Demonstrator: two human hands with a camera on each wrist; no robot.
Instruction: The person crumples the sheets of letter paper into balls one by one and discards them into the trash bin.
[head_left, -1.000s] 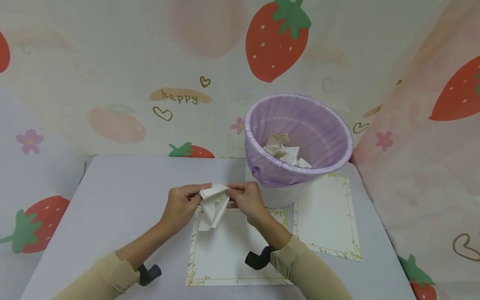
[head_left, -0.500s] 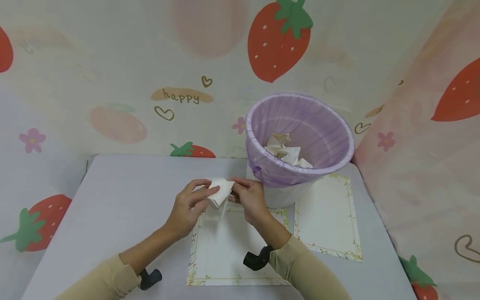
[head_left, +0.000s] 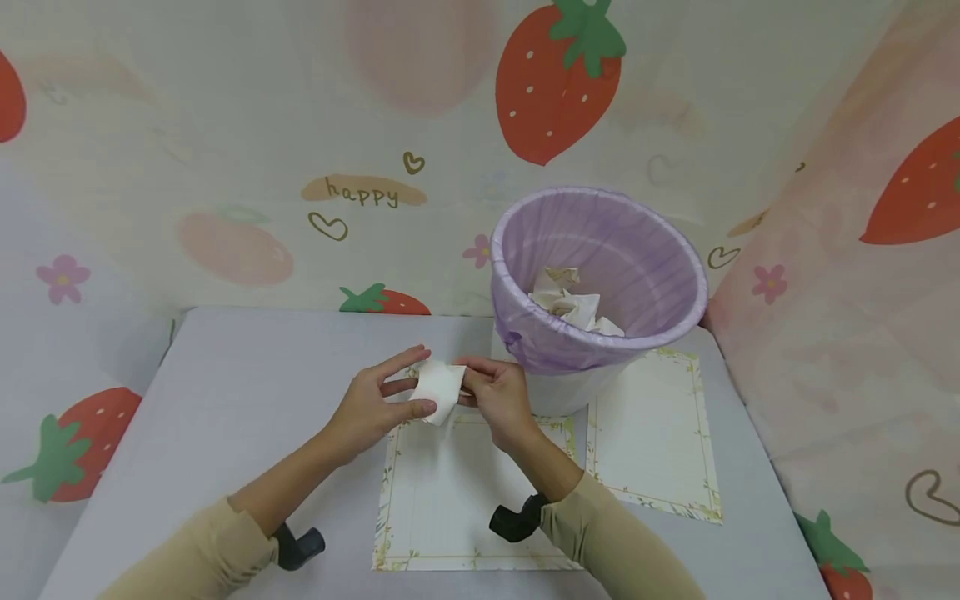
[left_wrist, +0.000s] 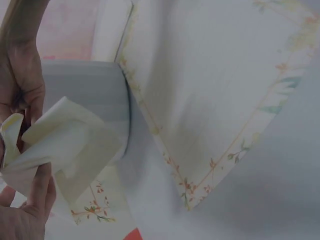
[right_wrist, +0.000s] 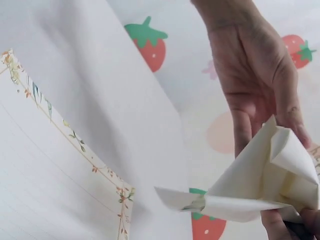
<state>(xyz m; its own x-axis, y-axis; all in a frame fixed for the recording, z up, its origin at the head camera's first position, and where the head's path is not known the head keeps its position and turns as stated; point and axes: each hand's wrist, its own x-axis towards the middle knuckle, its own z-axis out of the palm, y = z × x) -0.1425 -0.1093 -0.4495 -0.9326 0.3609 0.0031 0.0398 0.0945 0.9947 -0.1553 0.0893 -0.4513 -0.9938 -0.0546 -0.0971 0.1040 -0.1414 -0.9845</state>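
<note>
A strawberry-print backdrop (head_left: 262, 125) enclosed the table (head_left: 247, 375); on it the bin (head_left: 558, 392) stood upright just behind the front sheet (head_left: 465, 517), its purple liner (head_left: 637, 250) turned over the rim, presumably against slipping; the side sheet (head_left: 648, 442) lay flat to the right, partly hidden by the bin; the left hand (head_left: 367, 412) held the folded paper (head_left: 438, 385) between thumb and fingers above the front sheet's far edge, index finger raised; the right hand (head_left: 504, 404) pinched its opposite side, apparently to steady the folds; crumpled paper (head_left: 577, 310) lay inside the bin; "happy" was legible on the backdrop; no brand was seen; marks at the front sheet's far right corner were unreadably small.
</note>
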